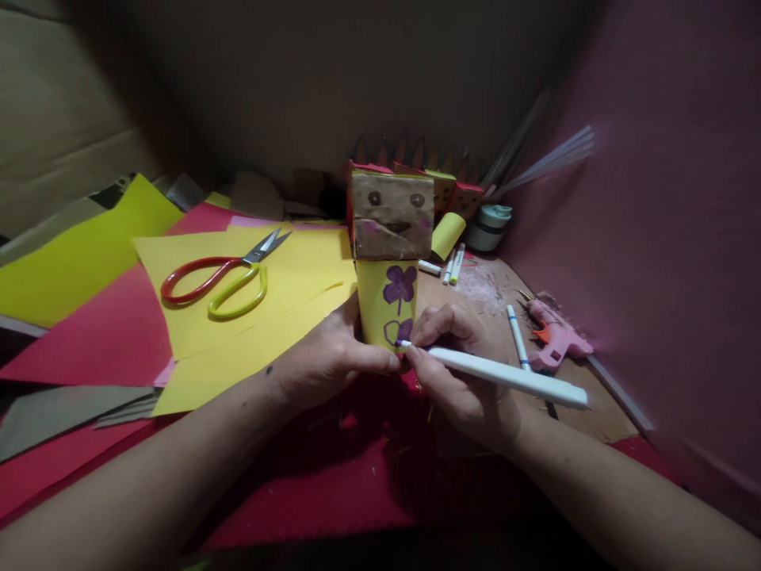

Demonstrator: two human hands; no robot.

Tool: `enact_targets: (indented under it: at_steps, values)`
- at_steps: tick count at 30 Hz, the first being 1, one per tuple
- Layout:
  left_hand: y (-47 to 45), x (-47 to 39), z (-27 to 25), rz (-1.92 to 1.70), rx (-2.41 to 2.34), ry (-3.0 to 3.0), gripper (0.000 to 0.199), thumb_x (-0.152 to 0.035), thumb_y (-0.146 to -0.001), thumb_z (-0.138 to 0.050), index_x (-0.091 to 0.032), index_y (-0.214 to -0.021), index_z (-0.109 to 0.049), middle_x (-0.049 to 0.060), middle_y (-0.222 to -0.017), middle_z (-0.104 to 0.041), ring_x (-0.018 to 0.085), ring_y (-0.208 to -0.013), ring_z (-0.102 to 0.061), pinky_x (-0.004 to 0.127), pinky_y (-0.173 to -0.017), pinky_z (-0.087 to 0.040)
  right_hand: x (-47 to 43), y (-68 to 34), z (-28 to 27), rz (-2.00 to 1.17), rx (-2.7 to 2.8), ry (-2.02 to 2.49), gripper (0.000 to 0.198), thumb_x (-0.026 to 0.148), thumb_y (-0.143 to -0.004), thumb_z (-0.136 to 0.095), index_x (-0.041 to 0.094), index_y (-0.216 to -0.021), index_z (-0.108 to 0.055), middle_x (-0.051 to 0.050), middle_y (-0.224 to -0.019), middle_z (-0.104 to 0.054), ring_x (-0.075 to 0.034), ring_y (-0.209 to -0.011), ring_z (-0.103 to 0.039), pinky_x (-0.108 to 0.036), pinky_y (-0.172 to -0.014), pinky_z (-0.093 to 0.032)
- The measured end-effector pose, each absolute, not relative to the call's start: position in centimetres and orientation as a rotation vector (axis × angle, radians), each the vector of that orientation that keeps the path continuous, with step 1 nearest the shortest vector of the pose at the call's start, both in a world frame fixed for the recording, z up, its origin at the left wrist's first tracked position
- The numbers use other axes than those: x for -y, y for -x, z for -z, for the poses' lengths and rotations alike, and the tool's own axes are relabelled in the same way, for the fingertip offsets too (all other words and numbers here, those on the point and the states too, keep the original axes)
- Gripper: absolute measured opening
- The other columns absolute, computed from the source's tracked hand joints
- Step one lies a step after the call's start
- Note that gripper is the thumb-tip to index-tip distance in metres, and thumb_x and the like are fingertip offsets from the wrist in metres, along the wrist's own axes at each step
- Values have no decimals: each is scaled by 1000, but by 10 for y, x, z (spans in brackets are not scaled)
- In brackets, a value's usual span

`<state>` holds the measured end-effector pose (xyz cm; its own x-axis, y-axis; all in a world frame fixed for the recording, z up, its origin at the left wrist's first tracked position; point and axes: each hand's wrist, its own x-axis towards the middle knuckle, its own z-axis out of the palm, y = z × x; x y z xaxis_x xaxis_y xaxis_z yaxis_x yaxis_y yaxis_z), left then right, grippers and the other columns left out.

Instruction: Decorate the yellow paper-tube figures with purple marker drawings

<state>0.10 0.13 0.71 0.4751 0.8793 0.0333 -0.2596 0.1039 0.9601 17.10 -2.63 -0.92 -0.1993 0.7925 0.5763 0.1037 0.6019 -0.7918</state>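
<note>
A paper figure (389, 262) stands upright at the centre: a brown cardboard head with a drawn face on a yellow paper tube body. One purple flower on the tube is filled in, and a second below it is only outlined. My left hand (333, 353) grips the tube's lower left side. My right hand (460, 373) holds a white marker (505, 375), whose purple tip touches the lower flower.
Scissors (219, 277) with red and yellow handles lie on yellow paper sheets (267, 317) at the left, over red sheets (95, 333). A pink glue gun (556, 333), loose markers (516, 333), a small jar (488, 226) and more cardboard figures (445, 190) sit at the right and behind.
</note>
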Motion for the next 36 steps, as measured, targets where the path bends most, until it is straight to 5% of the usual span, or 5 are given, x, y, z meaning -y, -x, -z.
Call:
enact_targets:
  at_steps: [36]
  values:
    - [-1,-2,-6,-931,-667,-1193,42,-9,-60,-83,-16,-95,-61,3,-85,-68,22,-82,-64,34,-75,-53,28,-170,11,-766,1666,761,14,16,-87,-62,25,-84,-53,3,-75,-57,-14,-61,-52,-32,-59,-44]
